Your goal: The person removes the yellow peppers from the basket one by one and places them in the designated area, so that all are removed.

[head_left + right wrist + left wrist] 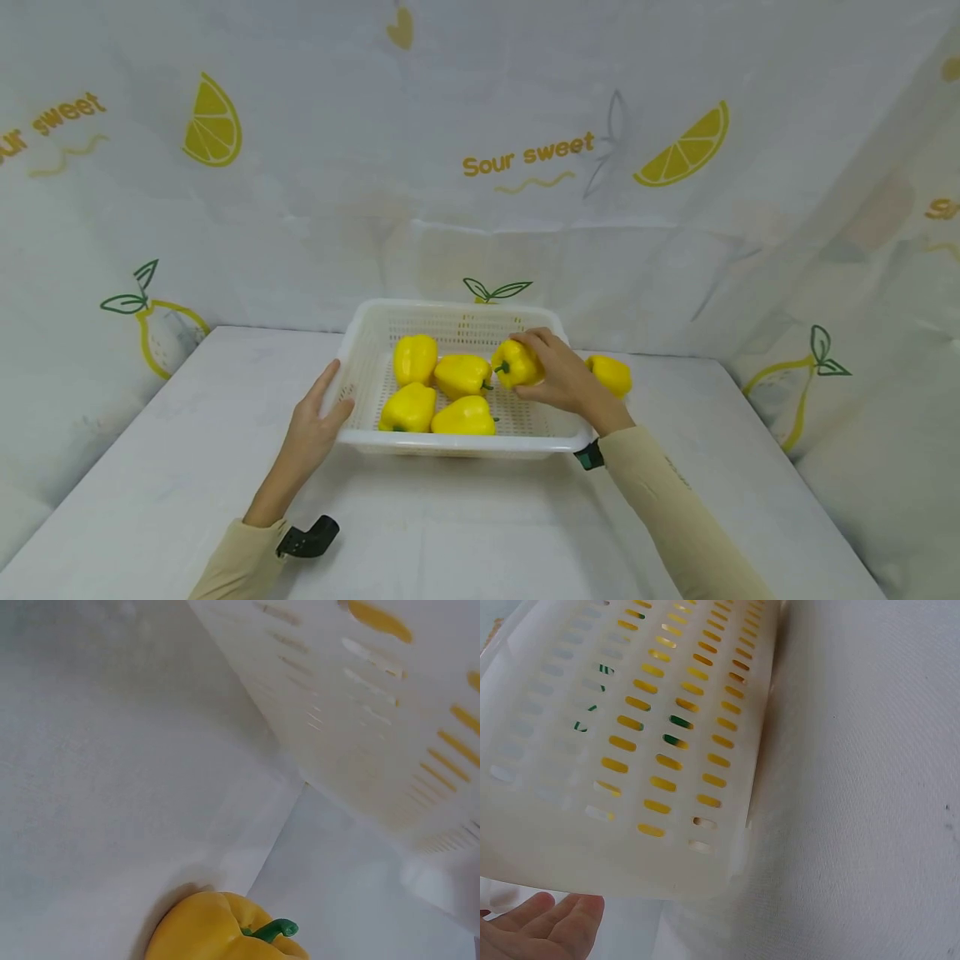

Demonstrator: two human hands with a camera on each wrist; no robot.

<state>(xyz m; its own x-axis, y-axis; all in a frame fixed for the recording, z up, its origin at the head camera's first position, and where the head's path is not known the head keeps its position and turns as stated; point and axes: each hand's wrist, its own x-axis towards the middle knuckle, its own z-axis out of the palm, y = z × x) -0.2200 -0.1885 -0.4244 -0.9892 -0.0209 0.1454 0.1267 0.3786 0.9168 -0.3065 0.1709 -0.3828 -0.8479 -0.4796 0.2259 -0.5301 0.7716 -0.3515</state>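
A white plastic basket (457, 442) with slotted walls holds several yellow bell peppers (462, 375), some with green stems showing. My left hand (315, 425) grips its left rim, the thumb over the edge; in the left wrist view the left fingers (547, 926) show beside the rim. Over the basket's right side, my right hand (558, 375) holds a yellow bell pepper (513, 363), its stem facing left. The right wrist view does not show that hand. Another yellow bell pepper (610, 376) lies on the table outside the basket, just past the right wrist.
A white cloth covers the table (450, 525). Behind it hangs a pale curtain (337, 208) printed with lemons and lettering, which also closes off both sides. Dark straps (307, 537) sit on the wrists.
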